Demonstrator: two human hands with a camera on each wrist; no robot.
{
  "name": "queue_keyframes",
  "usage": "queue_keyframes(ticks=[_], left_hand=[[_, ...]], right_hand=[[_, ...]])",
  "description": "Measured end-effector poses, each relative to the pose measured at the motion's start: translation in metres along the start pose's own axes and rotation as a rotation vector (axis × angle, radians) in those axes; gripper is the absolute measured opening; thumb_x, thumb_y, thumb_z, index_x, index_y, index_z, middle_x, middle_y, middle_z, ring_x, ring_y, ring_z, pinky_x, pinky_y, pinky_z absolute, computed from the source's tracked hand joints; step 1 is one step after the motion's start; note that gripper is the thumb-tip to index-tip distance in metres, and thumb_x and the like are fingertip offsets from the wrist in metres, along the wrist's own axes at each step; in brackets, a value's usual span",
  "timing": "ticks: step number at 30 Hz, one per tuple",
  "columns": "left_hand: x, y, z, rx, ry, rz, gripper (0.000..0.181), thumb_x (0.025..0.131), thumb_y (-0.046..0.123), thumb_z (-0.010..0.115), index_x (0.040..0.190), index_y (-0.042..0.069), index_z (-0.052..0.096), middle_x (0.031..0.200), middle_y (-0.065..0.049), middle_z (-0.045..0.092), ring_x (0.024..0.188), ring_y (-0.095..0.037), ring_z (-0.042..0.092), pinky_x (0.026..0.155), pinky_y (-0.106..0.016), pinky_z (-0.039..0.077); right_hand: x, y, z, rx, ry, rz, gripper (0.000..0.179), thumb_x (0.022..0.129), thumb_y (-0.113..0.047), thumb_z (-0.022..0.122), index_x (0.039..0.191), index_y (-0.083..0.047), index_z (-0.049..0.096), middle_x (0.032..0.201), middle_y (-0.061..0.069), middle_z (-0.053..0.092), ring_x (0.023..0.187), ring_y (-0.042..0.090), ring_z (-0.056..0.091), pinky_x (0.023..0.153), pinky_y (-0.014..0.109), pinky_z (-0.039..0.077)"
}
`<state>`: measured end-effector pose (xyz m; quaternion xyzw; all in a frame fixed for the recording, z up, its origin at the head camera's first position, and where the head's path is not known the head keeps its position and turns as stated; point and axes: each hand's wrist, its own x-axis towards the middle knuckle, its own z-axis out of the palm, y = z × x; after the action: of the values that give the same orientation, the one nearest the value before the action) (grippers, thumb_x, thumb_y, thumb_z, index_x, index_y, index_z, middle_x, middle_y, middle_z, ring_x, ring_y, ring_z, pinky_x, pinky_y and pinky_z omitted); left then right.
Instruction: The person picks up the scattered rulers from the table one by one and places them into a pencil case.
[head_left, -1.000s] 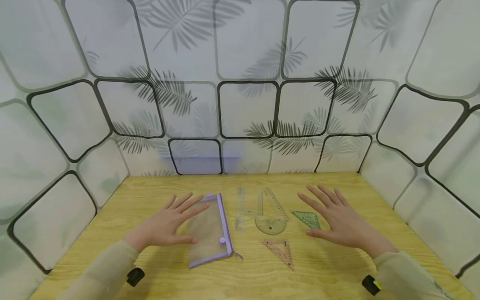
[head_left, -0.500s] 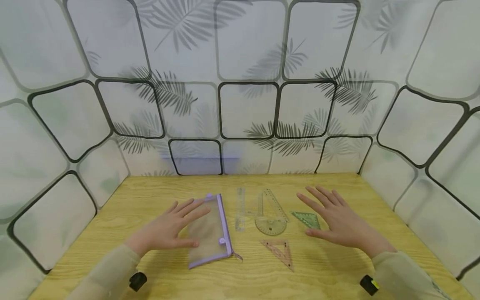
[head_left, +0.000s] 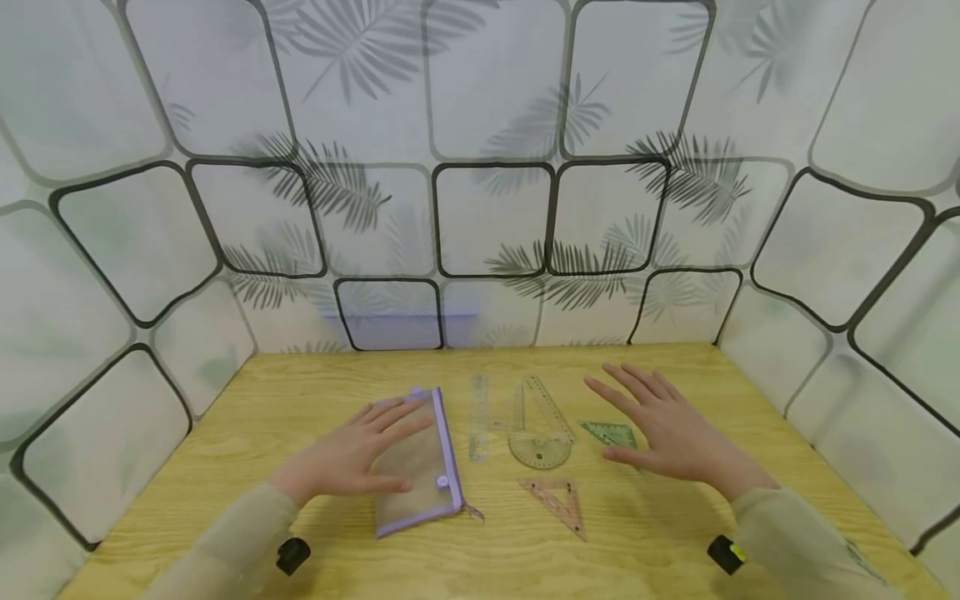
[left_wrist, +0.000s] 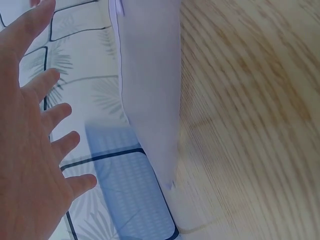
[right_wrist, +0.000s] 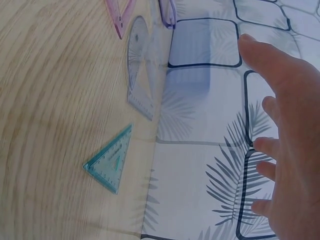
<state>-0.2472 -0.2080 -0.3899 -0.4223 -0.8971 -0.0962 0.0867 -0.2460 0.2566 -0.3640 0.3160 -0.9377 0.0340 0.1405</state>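
Observation:
My left hand [head_left: 352, 454] is held over the left part of a see-through zip pouch [head_left: 423, 454] with purple edging, its fingers spread. In the left wrist view a gap shows between that hand [left_wrist: 30, 135] and the pouch [left_wrist: 150, 75]. My right hand [head_left: 671, 429], fingers also extended, is nearest a green set square [head_left: 609, 433] and covers part of it in the head view. The right wrist view shows this green set square [right_wrist: 111, 162] whole, apart from the hand [right_wrist: 295, 140]. Neither hand holds anything.
Between the hands lie a clear ruler [head_left: 478, 425], a clear protractor [head_left: 540, 454] overlapping a clear set square [head_left: 555, 404], and a pink set square [head_left: 570, 504] nearer the front. Patterned cloth walls [head_left: 495, 221] enclose the wooden table [head_left: 480, 567] at the back and sides.
My left hand has drifted right, further over the pouch. The right hand has shifted slightly left. Pouch and drawing tools lie as before.

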Motion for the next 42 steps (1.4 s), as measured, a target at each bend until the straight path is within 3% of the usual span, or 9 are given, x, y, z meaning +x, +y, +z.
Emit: queue_keyframes(ticks=[7, 18, 25, 32, 42], left_hand=[[0.012, 0.006, 0.005, -0.015, -0.031, 0.036, 0.082, 0.089, 0.051, 0.067, 0.157, 0.025, 0.028, 0.163, -0.009, 0.029, 0.149, -0.037, 0.027, 0.117, -0.062, 0.033], [0.032, 0.011, 0.025, -0.030, -0.040, 0.113, 0.076, 0.090, 0.051, 0.065, 0.152, 0.016, 0.038, 0.158, -0.010, 0.037, 0.146, -0.039, 0.032, 0.117, -0.061, 0.032], [0.035, 0.012, 0.034, -0.001, -0.048, 0.164, 0.069, 0.093, 0.055, 0.058, 0.148, 0.016, 0.045, 0.151, -0.011, 0.048, 0.141, -0.038, 0.041, 0.115, -0.058, 0.037], [0.037, 0.014, 0.042, -0.043, -0.042, 0.209, 0.062, 0.095, 0.051, 0.057, 0.144, 0.014, 0.051, 0.145, -0.009, 0.055, 0.137, -0.035, 0.047, 0.114, -0.053, 0.040], [0.037, 0.023, 0.044, -0.103, -0.086, 0.180, 0.057, 0.095, 0.044, 0.061, 0.143, 0.014, 0.052, 0.139, -0.007, 0.056, 0.130, -0.024, 0.052, 0.111, -0.044, 0.046]], right_hand=[[0.003, -0.001, 0.001, 0.008, -0.008, -0.007, 0.089, 0.087, -0.061, 0.063, 0.158, -0.031, 0.019, 0.165, 0.009, 0.022, 0.150, 0.037, 0.021, 0.119, 0.064, 0.019], [0.012, -0.009, -0.001, 0.016, -0.011, -0.038, 0.089, 0.087, -0.062, 0.063, 0.158, -0.029, 0.022, 0.164, 0.008, 0.023, 0.151, 0.035, 0.021, 0.120, 0.064, 0.018], [0.016, -0.006, 0.002, 0.023, -0.014, -0.058, 0.087, 0.087, -0.059, 0.064, 0.158, -0.027, 0.024, 0.163, 0.009, 0.026, 0.150, 0.035, 0.024, 0.120, 0.063, 0.019], [0.021, -0.002, 0.007, 0.035, -0.001, -0.077, 0.087, 0.087, -0.055, 0.067, 0.157, -0.026, 0.026, 0.161, 0.009, 0.031, 0.148, 0.035, 0.028, 0.120, 0.062, 0.021], [0.024, -0.005, 0.008, 0.062, -0.035, -0.070, 0.086, 0.088, -0.055, 0.066, 0.158, -0.028, 0.024, 0.160, 0.008, 0.033, 0.149, 0.034, 0.027, 0.120, 0.062, 0.020]])
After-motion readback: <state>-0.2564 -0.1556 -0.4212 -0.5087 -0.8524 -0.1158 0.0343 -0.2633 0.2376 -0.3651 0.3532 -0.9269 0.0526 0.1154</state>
